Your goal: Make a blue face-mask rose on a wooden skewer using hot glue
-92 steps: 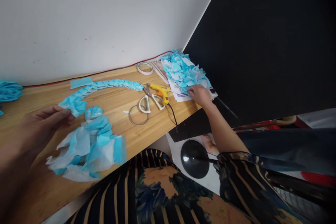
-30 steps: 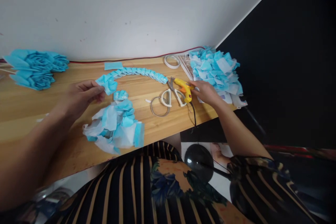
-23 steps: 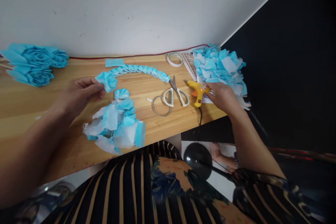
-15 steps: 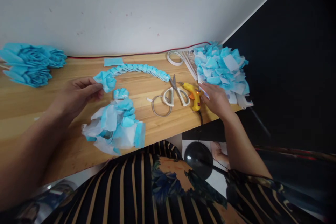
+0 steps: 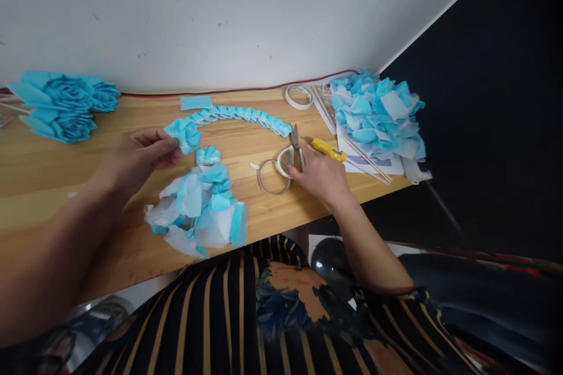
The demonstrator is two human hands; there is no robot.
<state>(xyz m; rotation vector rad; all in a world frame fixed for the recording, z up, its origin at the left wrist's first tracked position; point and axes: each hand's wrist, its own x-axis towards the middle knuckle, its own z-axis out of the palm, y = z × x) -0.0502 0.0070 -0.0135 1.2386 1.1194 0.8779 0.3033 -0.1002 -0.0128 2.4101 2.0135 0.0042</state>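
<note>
Between the thumb and fingers of my left hand (image 5: 152,155), pinched shut, is a ruffled light-blue paper flower (image 5: 185,135). My right hand (image 5: 323,176) is over the scissors (image 5: 285,161), thumb at one white handle and fingers near the pivot. It covers the other handle, and the scissors lie flat on the wood. A yellow glue gun (image 5: 328,149) lies just beyond that hand, its grip partly hidden. From near the flower, a curved row of folded blue petals (image 5: 240,113) reaches to the scissor tips. Below it sits a small folded blue piece (image 5: 208,155).
A heap of blue and white paper pieces (image 5: 193,205) lies near the front edge; a bigger pile (image 5: 378,108) is at right, beside thin sticks (image 5: 367,158). Blue paper roses (image 5: 65,102) lie at left. A tape roll (image 5: 299,96) and wire coil (image 5: 268,184) are mid-table.
My right hand has moved left from beside the glue gun and sticks onto the scissors. My left hand keeps its pinch on the flower. The view has shifted slightly.
</note>
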